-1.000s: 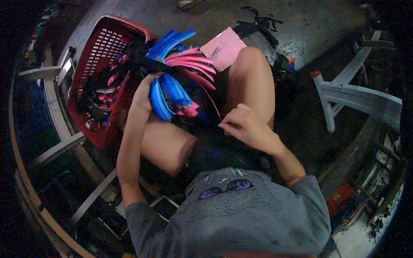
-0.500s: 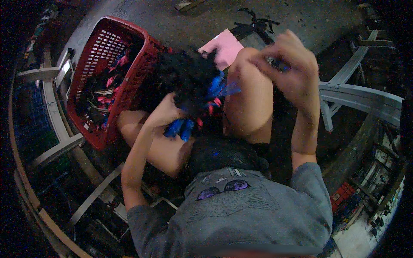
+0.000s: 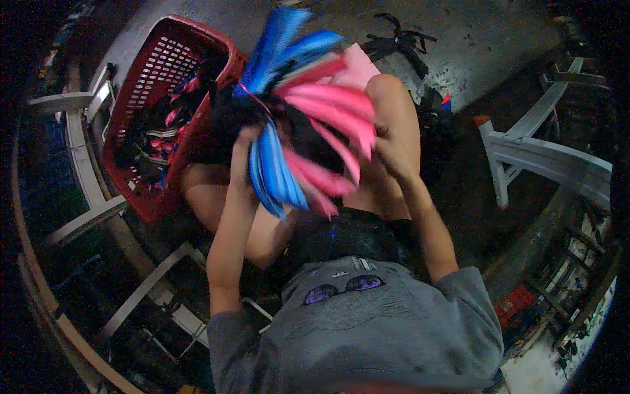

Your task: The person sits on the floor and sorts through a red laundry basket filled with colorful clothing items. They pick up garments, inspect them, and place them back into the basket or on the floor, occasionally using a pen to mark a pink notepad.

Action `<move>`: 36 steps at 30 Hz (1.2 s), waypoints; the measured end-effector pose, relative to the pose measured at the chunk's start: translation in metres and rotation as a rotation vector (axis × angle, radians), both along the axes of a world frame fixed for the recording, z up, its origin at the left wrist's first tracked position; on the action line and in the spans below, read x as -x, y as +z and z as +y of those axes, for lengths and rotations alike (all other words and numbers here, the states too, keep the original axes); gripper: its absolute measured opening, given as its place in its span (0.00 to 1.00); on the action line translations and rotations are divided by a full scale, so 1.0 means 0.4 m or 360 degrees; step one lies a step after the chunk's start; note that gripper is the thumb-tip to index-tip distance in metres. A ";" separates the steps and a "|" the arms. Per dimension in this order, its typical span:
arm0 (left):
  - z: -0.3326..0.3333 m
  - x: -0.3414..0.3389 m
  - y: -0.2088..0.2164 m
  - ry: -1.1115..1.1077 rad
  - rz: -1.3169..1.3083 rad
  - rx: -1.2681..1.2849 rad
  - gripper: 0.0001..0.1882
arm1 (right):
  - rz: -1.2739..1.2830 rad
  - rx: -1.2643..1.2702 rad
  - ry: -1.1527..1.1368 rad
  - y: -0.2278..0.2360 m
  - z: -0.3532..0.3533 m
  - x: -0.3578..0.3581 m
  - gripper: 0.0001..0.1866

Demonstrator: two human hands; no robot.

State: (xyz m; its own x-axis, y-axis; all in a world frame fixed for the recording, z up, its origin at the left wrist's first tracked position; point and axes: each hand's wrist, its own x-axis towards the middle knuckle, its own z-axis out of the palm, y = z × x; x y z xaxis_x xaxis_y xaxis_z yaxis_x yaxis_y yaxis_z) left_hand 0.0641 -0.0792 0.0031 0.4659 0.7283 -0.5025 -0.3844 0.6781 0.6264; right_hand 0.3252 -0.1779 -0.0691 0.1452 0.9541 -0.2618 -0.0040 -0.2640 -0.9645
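Note:
A large fanned bundle of blue, pink and black strips (image 3: 328, 105), like straps or ribbon, is lifted above my lap between my knees. A thin pinkish band crosses its dark middle near the left side. My left hand (image 3: 244, 148) grips the bundle at its left edge, next to the blue strips, with most of its fingers hidden behind them. At the pink strips on the right side is my right hand (image 3: 392, 154). Its fingers are blurred and partly covered by the strips. A pink sheet (image 3: 361, 62) shows partly behind the bundle.
On my left stands a red perforated plastic basket (image 3: 226, 49) containing more dark, pink and striped strips. A heap of black straps (image 3: 400, 46) lies on the floor ahead. A grey metal frame (image 3: 558, 154) stands at right, and pale metal frames (image 3: 79, 141) at left.
The bundle has risen and spread, its blue and pink strips now facing up. My right hand has come down from its raised place to the bundle's right side. My left hand has moved slightly forward.

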 end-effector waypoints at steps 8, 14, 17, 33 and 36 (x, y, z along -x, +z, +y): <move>0.006 -0.032 -0.082 -0.0048 0.0391 0.0381 0.15 | 0.1392 0.0410 -0.0158 0.057 0.025 0.146 0.06; -0.033 -0.009 -0.105 -0.0195 0.0658 0.0328 0.12 | 0.0340 0.0036 0.0427 0.138 0.048 0.154 0.06; -0.025 -0.031 -0.129 -0.0188 0.0798 -0.0142 0.09 | 0.0184 0.0142 0.0302 0.194 0.050 0.144 0.06; -0.022 -0.377 -0.037 -0.1030 0.1540 -0.3136 0.13 | -0.1535 -0.0687 0.0280 0.343 -0.049 0.054 0.10; -0.049 -0.434 -0.098 -0.0738 0.1107 -0.3594 0.21 | -0.1720 -0.0602 0.0292 0.354 -0.074 -0.011 0.07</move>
State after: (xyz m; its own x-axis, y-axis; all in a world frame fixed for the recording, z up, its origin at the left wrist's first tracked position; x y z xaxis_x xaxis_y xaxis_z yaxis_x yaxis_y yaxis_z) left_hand 0.2379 -0.0990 -0.0361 0.8667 0.0890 0.4909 0.0278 -0.9910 0.1308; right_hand 0.3295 -0.2075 0.0726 -0.0299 0.9748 0.2209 0.8787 0.1309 -0.4591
